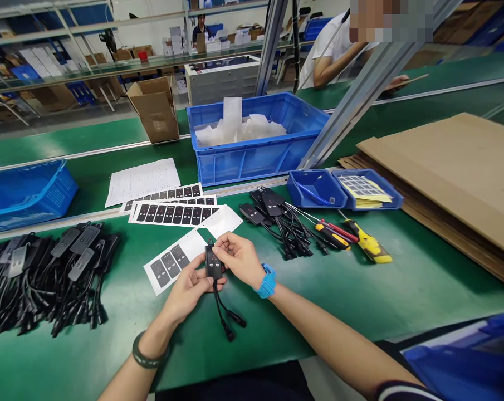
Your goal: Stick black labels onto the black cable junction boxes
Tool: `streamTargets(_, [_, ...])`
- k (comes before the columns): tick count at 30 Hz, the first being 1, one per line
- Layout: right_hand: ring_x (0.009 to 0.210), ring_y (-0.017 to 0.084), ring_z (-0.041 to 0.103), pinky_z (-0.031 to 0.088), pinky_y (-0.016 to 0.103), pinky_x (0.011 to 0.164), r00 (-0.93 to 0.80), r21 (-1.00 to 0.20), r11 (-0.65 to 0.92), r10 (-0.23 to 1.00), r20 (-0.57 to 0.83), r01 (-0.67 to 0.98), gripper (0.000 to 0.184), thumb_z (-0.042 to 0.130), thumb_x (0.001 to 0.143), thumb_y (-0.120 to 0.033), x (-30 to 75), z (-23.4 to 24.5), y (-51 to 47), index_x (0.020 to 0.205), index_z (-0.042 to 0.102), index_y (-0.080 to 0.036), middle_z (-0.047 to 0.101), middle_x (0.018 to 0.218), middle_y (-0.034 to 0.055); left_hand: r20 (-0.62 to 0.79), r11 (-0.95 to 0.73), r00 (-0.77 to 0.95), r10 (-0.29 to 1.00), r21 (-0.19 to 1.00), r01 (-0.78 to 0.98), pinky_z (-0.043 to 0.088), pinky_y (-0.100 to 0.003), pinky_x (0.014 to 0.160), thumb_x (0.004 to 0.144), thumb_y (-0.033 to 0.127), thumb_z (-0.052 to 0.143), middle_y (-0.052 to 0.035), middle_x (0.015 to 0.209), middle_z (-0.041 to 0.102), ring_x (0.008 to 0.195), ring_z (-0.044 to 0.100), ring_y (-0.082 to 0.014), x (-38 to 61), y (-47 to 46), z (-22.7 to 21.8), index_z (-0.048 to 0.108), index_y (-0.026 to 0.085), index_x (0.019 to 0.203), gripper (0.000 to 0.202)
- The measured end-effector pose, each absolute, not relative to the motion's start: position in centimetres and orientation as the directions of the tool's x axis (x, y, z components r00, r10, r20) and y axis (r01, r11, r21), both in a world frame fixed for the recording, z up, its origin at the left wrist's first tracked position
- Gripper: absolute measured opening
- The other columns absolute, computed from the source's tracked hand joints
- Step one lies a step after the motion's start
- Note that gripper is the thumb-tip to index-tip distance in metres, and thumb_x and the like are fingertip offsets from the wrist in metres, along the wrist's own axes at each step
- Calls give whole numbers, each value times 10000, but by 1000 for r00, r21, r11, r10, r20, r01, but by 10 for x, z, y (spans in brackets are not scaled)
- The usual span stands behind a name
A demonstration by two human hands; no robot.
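A small black controller box (pixel 214 266) with two short cable tails is in my left hand (pixel 189 287), whose fingers wrap round its sides. My right hand (pixel 240 257) pinches at the upper part of the box's face, over a dark label with small marks; whether the fingertips grip the label's edge or press on it, I cannot tell. Just left of the box lies a white sheet of black stickers (pixel 170 262), partly peeled. More sticker sheets (pixel 174 213) are stacked behind. A group of labelled black controllers (pixel 272 209) rests beyond my right hand.
At the left is a large pile of black controllers (pixel 63 273) beside a blue basket (pixel 63 189). Screwdrivers (pixel 333 235) and a yellow-handled tool (pixel 368 242) lie right. Behind are a blue crate (pixel 252 161), small blue bins (pixel 314 184) and stacked cardboard (pixel 452 161). A co-worker (pixel 331 55) sits opposite.
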State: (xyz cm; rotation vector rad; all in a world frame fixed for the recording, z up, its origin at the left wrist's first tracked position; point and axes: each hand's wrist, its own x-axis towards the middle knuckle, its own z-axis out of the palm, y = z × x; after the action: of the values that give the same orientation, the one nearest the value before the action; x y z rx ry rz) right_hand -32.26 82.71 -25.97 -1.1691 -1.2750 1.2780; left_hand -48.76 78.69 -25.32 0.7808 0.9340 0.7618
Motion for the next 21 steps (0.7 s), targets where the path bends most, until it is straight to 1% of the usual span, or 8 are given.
streamTargets(7, [535,109,494,443,221,444,-65,-999,4,998,1,39,100,649,767,-281,-324,-261,826,757,598,-196,541,629,-25,-379,475,388,840,860,-188,565,-369,853,777,356,795,-145,1054,738,929,727,-264,-485,787,-251,489,149,1330,665])
streamTargets(9, [542,114,498,447,232,464,-59,-997,15,998,11,74,105,645,778,-287,-324,-261,825,802,589,-201,532,639,-32,-377,469,383,843,864,-182,565,-362,842,776,359,793,-138,1013,745,910,730,-260,-485,786,-250,495,146,1300,639])
streamTargets(11, [558,117,500,455,239,494,-51,-991,35,998,29,130,150,651,790,-298,-322,-260,825,884,575,-210,512,658,-42,-371,462,377,849,866,-188,567,-356,825,774,353,793,-131,987,749,898,733,-259,-485,785,-248,499,152,1270,610])
streamTargets(15, [665,132,515,476,252,585,-58,-968,84,996,72,235,297,717,765,-315,-318,-259,828,1001,563,-225,503,766,-30,-367,460,360,858,860,-221,575,-355,800,753,326,812,-121,986,750,869,739,-261,-486,785,-246,513,169,1216,574])
streamTargets(17, [704,137,527,480,254,605,-151,-971,86,987,52,225,406,762,727,-308,-318,-260,828,1070,560,-231,531,826,-20,-370,463,339,865,849,-255,583,-374,796,764,336,799,-109,944,755,856,742,-269,-488,787,-246,521,173,1200,541])
streamTargets(19, [724,141,544,480,247,590,-295,-980,67,955,9,189,584,808,677,-296,-320,-263,827,1189,535,-233,565,878,-9,-369,455,300,880,837,-305,589,-391,794,798,362,759,-97,919,757,859,742,-275,-491,790,-249,531,178,1182,483])
streamTargets(21, [756,147,572,496,245,591,-409,-990,44,912,-16,136,766,843,638,-289,-325,-267,824,1311,482,-233,595,960,14,-372,438,246,895,833,-337,590,-396,809,824,369,725,-88,953,754,894,737,-273,-493,792,-254,538,190,1167,430])
